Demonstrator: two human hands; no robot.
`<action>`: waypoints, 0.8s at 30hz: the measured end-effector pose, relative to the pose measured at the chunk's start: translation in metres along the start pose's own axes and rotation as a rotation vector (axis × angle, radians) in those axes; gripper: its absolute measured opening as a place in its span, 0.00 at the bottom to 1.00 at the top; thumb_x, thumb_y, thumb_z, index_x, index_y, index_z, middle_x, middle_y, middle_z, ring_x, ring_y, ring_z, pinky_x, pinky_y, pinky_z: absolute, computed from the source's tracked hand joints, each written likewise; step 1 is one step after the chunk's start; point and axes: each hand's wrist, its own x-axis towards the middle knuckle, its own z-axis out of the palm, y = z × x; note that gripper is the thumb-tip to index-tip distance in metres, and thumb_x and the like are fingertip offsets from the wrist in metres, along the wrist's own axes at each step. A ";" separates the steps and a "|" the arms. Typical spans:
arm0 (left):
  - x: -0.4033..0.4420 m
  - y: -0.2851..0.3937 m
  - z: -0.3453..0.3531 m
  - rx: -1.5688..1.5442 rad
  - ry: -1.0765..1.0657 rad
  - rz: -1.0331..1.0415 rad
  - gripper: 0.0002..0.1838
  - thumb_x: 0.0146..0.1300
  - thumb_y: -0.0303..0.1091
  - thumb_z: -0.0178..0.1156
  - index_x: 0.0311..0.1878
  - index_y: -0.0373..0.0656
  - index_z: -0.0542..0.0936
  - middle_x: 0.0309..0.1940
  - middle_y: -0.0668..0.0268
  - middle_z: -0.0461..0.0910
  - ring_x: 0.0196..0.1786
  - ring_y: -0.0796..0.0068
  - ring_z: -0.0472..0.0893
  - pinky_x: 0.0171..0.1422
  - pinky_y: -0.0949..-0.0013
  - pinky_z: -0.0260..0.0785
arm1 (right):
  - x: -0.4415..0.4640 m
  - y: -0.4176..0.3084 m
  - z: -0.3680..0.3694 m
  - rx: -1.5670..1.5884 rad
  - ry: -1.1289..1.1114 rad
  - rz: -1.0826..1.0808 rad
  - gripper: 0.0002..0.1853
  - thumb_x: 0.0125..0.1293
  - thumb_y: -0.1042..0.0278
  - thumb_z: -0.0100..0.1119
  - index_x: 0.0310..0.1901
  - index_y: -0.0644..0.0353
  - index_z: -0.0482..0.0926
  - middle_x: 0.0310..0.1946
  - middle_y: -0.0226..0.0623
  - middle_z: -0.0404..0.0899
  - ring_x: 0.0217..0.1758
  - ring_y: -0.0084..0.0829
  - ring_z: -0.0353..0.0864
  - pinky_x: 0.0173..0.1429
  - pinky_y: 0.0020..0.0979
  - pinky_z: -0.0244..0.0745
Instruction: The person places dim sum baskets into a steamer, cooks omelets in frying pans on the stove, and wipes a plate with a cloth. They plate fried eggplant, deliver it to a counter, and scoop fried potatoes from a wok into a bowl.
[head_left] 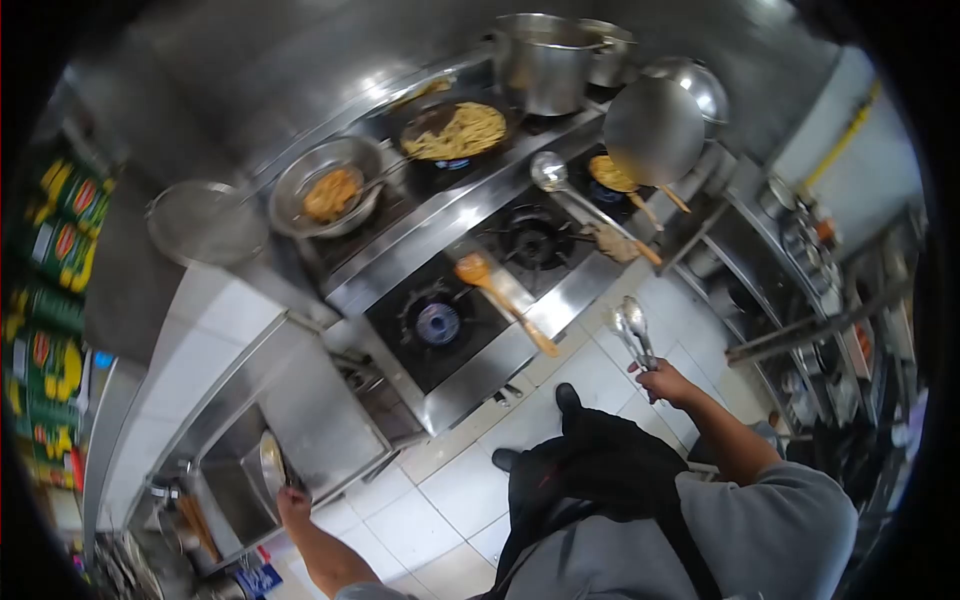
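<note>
Left hand grips a shallow pan, contents too blurred to tell, at the sink; right hand grasps metal tongs above the floor tiles. Beyond, on the range, a steel bowl holds browned food, a dark wok yellow strips; the tall pot's contents are hidden at rear. Tiles give open room between the hands, up to the range's front edge, across which a wooden spatula's handle lies
</note>
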 end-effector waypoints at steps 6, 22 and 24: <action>-0.032 -0.046 0.010 0.046 -0.034 0.187 0.05 0.69 0.31 0.55 0.35 0.43 0.75 0.29 0.67 0.77 0.31 0.74 0.79 0.34 0.73 0.80 | 0.000 0.037 -0.048 0.055 0.068 0.062 0.17 0.58 0.71 0.56 0.51 0.60 0.77 0.22 0.29 0.67 0.18 0.24 0.69 0.22 0.30 0.72; -0.281 -0.500 0.265 0.879 -0.182 0.362 0.13 0.68 0.35 0.55 0.53 0.45 0.80 0.34 0.68 0.80 0.29 0.79 0.77 0.28 0.77 0.68 | 0.040 0.214 -0.315 0.369 0.285 0.261 0.16 0.59 0.71 0.57 0.49 0.63 0.76 0.22 0.32 0.69 0.15 0.25 0.68 0.20 0.31 0.75; -0.314 -0.584 0.340 1.131 -0.536 0.098 0.13 0.68 0.38 0.60 0.52 0.46 0.81 0.33 0.69 0.79 0.32 0.79 0.78 0.31 0.77 0.71 | 0.049 0.225 -0.357 0.392 0.317 0.248 0.16 0.59 0.71 0.56 0.49 0.63 0.76 0.22 0.31 0.68 0.14 0.25 0.67 0.20 0.31 0.74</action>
